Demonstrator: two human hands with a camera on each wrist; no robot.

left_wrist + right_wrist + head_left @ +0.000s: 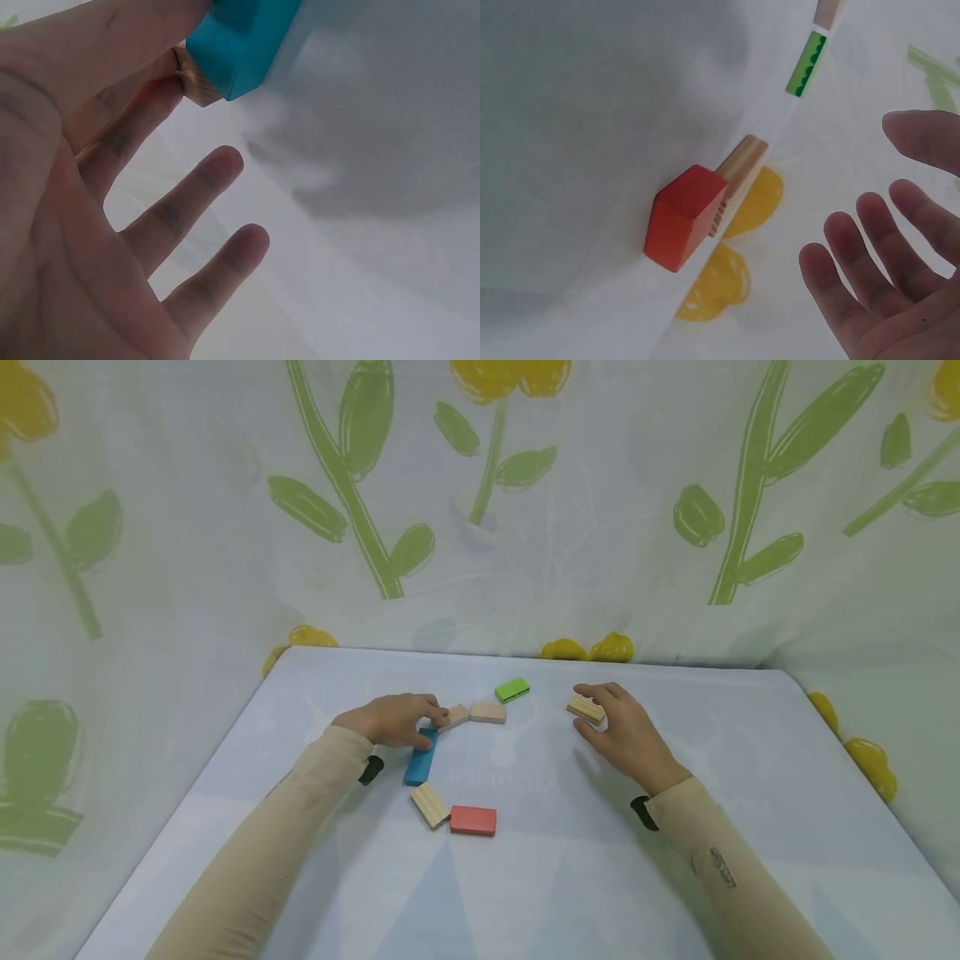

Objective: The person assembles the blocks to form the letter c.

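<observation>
My left hand (pixel 393 720) pinches the far end of a flat blue block (pixel 420 762). In the left wrist view the thumb lies on the blue block (pixel 244 45), and a fingertip touches a wooden block (pixel 199 82) beside it. Two other fingers (pixel 217 169) stretch out free. My right hand (pixel 626 735) hovers by a striped wooden block (pixel 585 708), thumb and fingers apart, holding nothing. A red block (pixel 686 217) appears next to the striped wooden block (pixel 742 165) in the right wrist view; from the head the right hand seems to hide it.
Two pale blocks (pixel 487 712) run right from the blue one, towards a green block (pixel 512 690). Nearer lie a wooden block (pixel 430 805) and a red block (pixel 473 821), touching or almost so. The white tabletop (pixel 570 860) ends at a flower-printed curtain (pixel 570 560).
</observation>
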